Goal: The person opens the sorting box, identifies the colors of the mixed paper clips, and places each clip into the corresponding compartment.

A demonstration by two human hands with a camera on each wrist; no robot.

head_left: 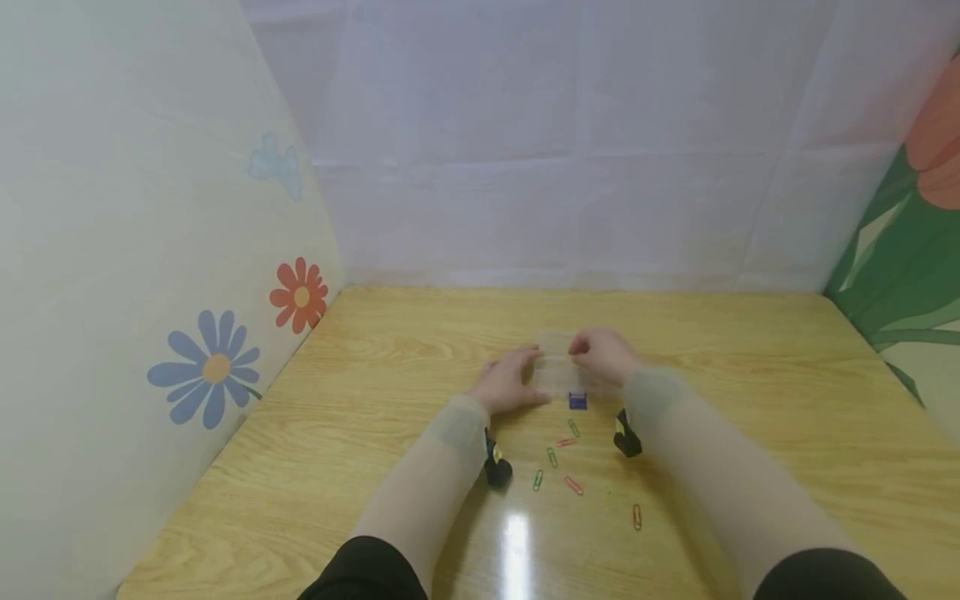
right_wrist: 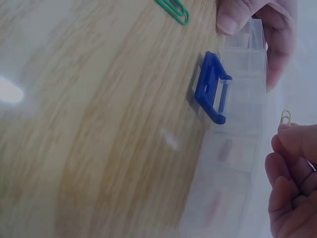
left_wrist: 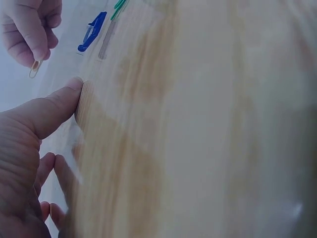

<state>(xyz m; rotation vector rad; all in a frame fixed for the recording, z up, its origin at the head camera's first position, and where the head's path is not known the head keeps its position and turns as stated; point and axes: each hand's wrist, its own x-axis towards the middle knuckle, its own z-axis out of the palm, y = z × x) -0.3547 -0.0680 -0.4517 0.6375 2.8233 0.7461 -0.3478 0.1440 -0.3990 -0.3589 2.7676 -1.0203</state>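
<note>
A clear plastic compartment box [head_left: 557, 371] with a blue latch [head_left: 577, 402] lies on the wooden table [head_left: 420, 333]. My left hand [head_left: 510, 382] grips its left end, with the thumb [left_wrist: 49, 111] on the near edge and the fingers [right_wrist: 280, 44] behind the far wall. My right hand [head_left: 600, 354] hovers over the box and pinches a small yellow paper clip [right_wrist: 285, 117] at its fingertips [left_wrist: 34, 49]. The blue latch [right_wrist: 212, 94] hangs open off the box's front [right_wrist: 242, 129]. The lid cannot be made out.
Several loose paper clips lie on the table in front of the box, among them a green one [head_left: 573, 427], a red one [head_left: 573, 485] and an orange one [head_left: 637, 517]. Patterned walls close in on the left, back and right.
</note>
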